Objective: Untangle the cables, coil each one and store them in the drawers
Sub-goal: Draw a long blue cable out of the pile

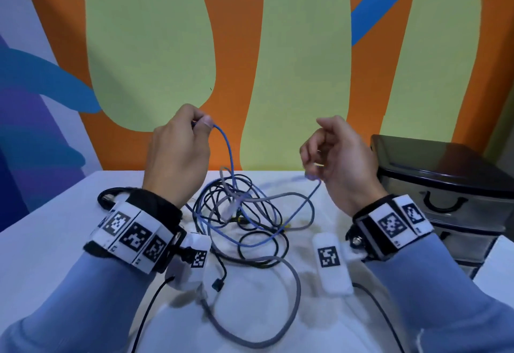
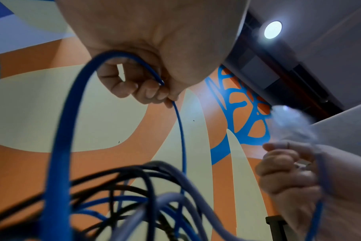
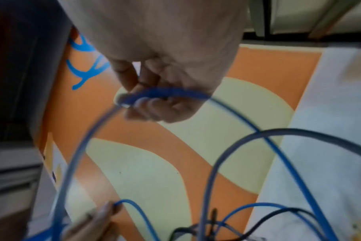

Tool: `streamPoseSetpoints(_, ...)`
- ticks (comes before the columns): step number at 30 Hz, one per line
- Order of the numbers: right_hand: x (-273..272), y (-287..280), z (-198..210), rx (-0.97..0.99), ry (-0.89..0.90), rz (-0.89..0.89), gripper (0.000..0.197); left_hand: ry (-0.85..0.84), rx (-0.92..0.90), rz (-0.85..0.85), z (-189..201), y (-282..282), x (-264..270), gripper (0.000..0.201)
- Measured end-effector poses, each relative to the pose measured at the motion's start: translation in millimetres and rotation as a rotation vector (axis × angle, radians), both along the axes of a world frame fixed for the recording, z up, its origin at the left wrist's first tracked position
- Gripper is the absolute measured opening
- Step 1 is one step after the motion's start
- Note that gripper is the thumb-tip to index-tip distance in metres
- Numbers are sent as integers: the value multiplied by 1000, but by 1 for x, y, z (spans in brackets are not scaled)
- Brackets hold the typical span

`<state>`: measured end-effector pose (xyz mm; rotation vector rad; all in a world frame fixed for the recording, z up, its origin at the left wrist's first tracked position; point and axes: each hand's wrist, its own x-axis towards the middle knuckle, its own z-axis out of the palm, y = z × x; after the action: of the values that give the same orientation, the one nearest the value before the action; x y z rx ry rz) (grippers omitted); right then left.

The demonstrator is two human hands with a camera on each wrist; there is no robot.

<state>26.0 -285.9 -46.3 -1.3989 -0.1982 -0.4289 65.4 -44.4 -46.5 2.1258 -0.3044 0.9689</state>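
Note:
A tangle of blue, grey and black cables (image 1: 244, 219) lies on the white table (image 1: 55, 241). My left hand (image 1: 203, 123) is raised above it and pinches the blue cable (image 1: 226, 146) between thumb and fingers; the left wrist view shows the blue cable (image 2: 180, 130) running out of the curled fingers (image 2: 146, 93). My right hand (image 1: 319, 158) is raised to the right, fingers curled round another stretch of the blue cable (image 3: 165, 93) near its end. The black drawer unit (image 1: 445, 185) stands at the right with its drawers shut.
A black cable loop (image 1: 107, 196) lies behind my left wrist. A thick grey cable (image 1: 289, 297) curves across the near table. Camera leads run off both wrists toward me. A painted wall rises right behind the table's far edge.

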Motion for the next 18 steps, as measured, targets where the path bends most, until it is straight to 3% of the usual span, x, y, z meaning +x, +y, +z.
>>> streamPoseSetpoints(5, 1, 9, -8, -279, -33, 11, 24, 23, -54, -104, -3, -2, -1, 29)
streamPoseSetpoints(8, 1, 15, -16, -546, -79, 54, 19, 70, -194, -332, -1, -11, -7, 25)
streamPoseSetpoints(10, 2, 23, -23, -707, -20, 99, 30, 154, -273, -519, 2, -18, -14, 20)
streamPoseSetpoints(12, 7, 28, -31, -761, 18, 76, 30, 228, -263, -667, 4, -23, -22, 17)
streamPoseSetpoints(15, 18, 23, -37, -808, 30, -82, 15, 258, -223, -831, 6, -23, -29, 12)
streamPoseSetpoints(18, 22, 16, -41, -790, 72, -24, 11, 336, -155, -943, 8, -17, -34, 12)
